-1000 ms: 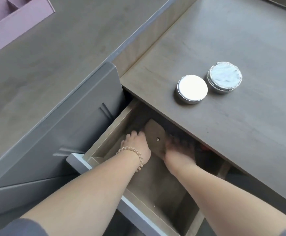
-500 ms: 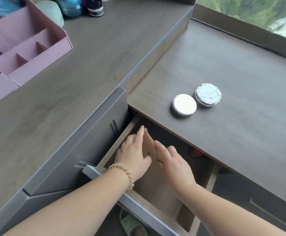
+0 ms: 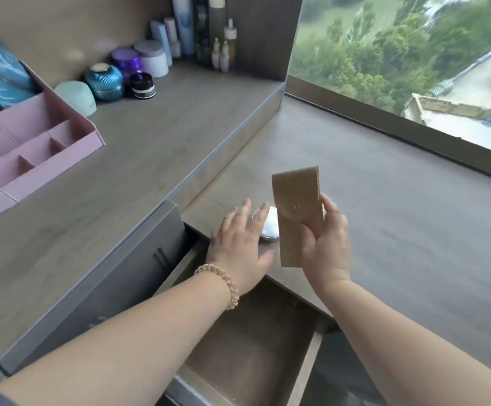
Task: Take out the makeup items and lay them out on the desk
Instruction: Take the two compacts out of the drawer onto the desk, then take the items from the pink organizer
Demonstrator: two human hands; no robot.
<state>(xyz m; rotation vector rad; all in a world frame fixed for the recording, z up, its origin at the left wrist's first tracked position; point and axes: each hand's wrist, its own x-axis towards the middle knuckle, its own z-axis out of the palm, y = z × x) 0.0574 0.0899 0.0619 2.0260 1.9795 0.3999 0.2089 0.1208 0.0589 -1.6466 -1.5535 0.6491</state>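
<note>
Partly hidden behind the left hand (image 3: 239, 244) and the pouch (image 3: 297, 218), only 1 silver tin (image 3: 271, 227) shows on the worktop (image 3: 414, 230); the 2nd, visible before, cannot be made out. Both hands, earlier down in the drawer (image 3: 253, 347), are now above the worktop. Left hand is released, fingers spread. Right hand (image 3: 327, 244) grasps the pouch upright: flat, tan, with 1 small snap.
</note>
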